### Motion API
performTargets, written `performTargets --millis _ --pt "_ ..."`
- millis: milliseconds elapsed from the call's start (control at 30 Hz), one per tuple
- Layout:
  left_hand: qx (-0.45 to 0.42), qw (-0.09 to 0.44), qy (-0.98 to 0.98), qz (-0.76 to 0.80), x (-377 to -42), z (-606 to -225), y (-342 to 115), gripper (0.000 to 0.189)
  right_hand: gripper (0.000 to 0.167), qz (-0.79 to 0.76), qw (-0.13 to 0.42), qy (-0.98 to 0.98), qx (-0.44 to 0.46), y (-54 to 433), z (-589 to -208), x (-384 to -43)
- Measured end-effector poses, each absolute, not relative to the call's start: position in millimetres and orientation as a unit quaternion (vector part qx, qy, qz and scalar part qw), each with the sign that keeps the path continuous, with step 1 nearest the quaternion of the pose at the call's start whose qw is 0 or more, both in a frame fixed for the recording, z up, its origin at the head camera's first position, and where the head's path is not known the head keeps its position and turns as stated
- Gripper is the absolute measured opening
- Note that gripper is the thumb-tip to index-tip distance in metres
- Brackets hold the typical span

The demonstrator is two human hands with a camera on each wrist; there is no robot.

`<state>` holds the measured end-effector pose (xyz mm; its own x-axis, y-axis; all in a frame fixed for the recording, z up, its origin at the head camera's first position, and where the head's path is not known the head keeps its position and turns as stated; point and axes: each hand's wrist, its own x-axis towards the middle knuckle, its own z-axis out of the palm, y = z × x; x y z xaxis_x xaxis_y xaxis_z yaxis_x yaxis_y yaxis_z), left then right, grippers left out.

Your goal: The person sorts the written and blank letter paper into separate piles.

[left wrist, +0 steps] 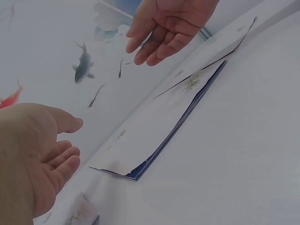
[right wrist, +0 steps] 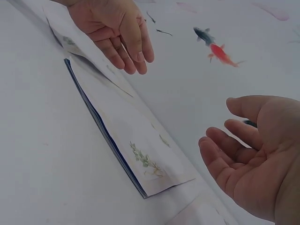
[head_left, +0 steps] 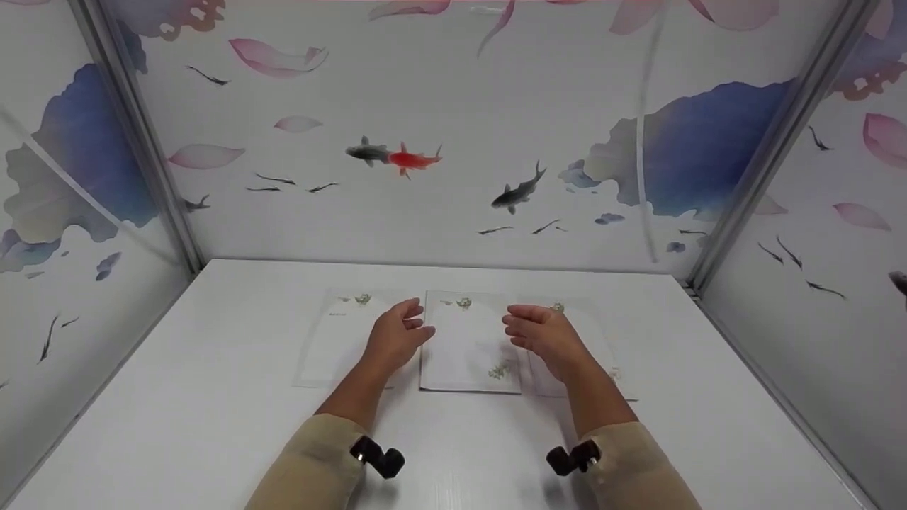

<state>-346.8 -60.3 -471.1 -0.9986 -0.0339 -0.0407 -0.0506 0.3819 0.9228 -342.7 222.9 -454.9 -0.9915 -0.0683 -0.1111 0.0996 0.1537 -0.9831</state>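
A thin stack of white sheets (head_left: 460,347) with small green plant prints lies in the middle of the table, and dark blue layers show along its near edge in both wrist views. My left hand (head_left: 397,333) hovers over the gap between this stack and the left white sheet (head_left: 336,354), fingers loosely bent, holding nothing. Opposite it, my right hand (head_left: 545,336) hangs in the air where the stack meets the right white sheet (head_left: 595,347). Its palm faces the left hand and its fingers are relaxed around nothing. Part of each side sheet is hidden under a hand or forearm.
The white table (head_left: 177,397) is enclosed by white panels (head_left: 425,227) at the back and both sides, printed with fish, petals and blue leaves. Grey metal posts (head_left: 134,134) stand at the back corners. Black clamps (head_left: 379,457) are fixed on both sleeves.
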Motion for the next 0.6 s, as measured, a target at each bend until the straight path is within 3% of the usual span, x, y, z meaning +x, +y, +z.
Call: performTargets --millis 600 --pt "0.011 0.039 0.83 0.556 -347.2 -487.9 -61.3 0.073 0.062 -0.594 0.065 0.802 -0.019 230.7 -480.2 -345.4"
